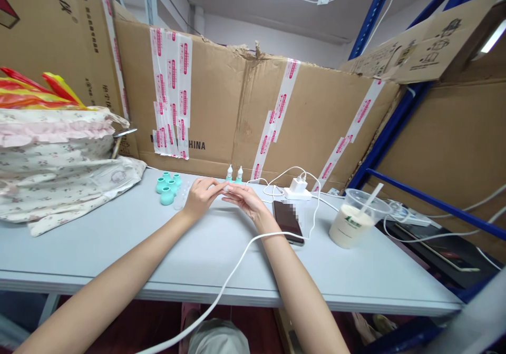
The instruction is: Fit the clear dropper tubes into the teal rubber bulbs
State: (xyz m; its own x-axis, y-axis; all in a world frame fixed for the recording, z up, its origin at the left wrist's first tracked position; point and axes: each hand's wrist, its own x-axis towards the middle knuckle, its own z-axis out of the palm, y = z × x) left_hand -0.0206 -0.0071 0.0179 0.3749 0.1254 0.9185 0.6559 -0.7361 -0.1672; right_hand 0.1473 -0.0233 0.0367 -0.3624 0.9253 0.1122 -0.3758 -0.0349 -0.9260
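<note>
The left hand (201, 197) and right hand (249, 200) meet at the fingertips, pinching a small whitish piece (226, 188) between them, about equally near both; its long axis is hidden. Just beyond stand two upright white-nozzled teal bottles (239, 174). Clear plastic pieces (179, 201), then teal round-bellied pots (166, 196), sit left on the surface (190, 256).

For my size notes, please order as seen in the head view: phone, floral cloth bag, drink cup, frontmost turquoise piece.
1. Floral cloth bag
2. Drink cup
3. Phone
4. Frontmost turquoise piece
</note>
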